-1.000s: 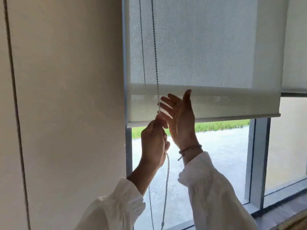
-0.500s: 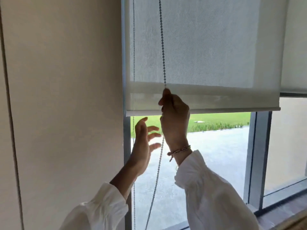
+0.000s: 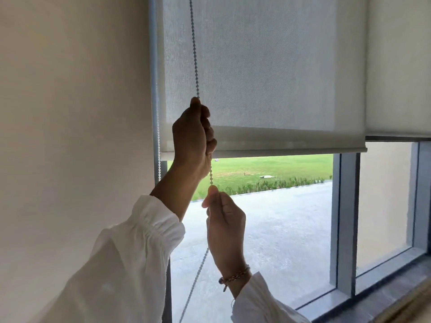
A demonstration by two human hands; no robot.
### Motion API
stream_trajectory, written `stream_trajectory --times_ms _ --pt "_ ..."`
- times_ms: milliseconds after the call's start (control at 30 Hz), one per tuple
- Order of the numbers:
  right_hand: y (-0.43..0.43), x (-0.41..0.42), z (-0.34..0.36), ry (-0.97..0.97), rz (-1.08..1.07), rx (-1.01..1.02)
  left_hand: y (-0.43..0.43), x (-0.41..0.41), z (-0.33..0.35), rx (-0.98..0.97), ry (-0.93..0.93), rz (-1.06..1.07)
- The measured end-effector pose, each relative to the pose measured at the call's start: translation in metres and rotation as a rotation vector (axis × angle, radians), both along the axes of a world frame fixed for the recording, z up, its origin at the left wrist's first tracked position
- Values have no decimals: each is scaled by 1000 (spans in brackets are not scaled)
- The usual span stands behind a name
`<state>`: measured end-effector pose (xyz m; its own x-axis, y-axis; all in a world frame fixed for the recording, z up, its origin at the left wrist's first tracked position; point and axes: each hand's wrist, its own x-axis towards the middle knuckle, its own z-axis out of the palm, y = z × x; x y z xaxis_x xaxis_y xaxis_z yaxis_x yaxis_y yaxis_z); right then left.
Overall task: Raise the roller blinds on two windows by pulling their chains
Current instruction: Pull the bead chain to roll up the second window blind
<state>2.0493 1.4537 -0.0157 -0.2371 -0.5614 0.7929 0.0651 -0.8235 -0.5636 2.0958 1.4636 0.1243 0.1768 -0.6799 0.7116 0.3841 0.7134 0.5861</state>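
1. Looking through the head camera, I see a plain wall (image 3: 70,113) filling the left side of the view.
2. The roller blind (image 3: 268,66) covers the upper part of the pane. Its bottom bar (image 3: 291,151) sits level above the lawn and paving outside. A second blind (image 3: 401,66) hangs just beside it on the right, with its hem slightly higher.
3. A grey window frame (image 3: 345,217) stands between the two panes.
4. The left hand (image 3: 192,136) is the higher one, in front of the blind's lower left corner. I read its fingers as curled into a fist round the bead chain (image 3: 194,54), which enters at the thumb tip.
5. The right hand (image 3: 226,227) is just below it. Thumb and forefinger pinch the same strand, and the other fingers are folded in.
6. The chain runs straight from the top edge into the left fist, shows as a short stretch between the hands, then slants down and left below the right hand. Its other strand hangs along the frame's left edge, touched by neither hand.
7. A beaded bracelet (image 3: 235,275) circles the right wrist.
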Motion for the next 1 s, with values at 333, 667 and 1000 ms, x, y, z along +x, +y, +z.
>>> stream_trajectory --times_ms 333,667,1000 --pt "-15 -28 29 -246 454 338 -5 9 -43 8 15 33" --pt "4 -19 109 -190 428 215 -6 0 -116 88 -77 62" --pt "20 -4 150 -11 275 74 10 -2 -114 44 -186 109"
